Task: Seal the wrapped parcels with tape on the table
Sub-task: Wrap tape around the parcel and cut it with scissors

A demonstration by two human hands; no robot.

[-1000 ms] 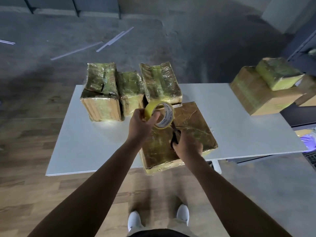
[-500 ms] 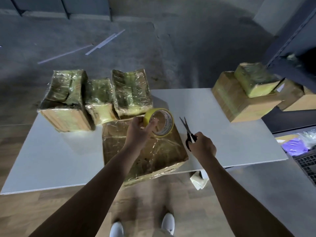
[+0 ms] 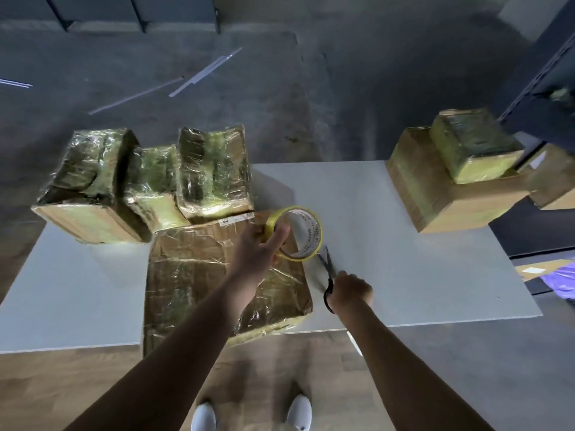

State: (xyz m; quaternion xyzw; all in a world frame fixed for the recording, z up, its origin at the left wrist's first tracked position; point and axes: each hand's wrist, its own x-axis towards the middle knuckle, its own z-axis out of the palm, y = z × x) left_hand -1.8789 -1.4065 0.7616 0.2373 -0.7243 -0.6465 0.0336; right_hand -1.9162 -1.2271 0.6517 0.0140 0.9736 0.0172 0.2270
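Fingers of my left hand curl round the yellow tape roll, held above the flat wrapped parcel at the table's near edge. My right hand grips black scissors just beside it. Three wrapped parcels crowd the far left corner.

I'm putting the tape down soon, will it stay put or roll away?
Stood on edge it would probably roll: the tape roll is a round ring. Laid flat on the table it should stay. Likely light, as the left hand holds it up alone.
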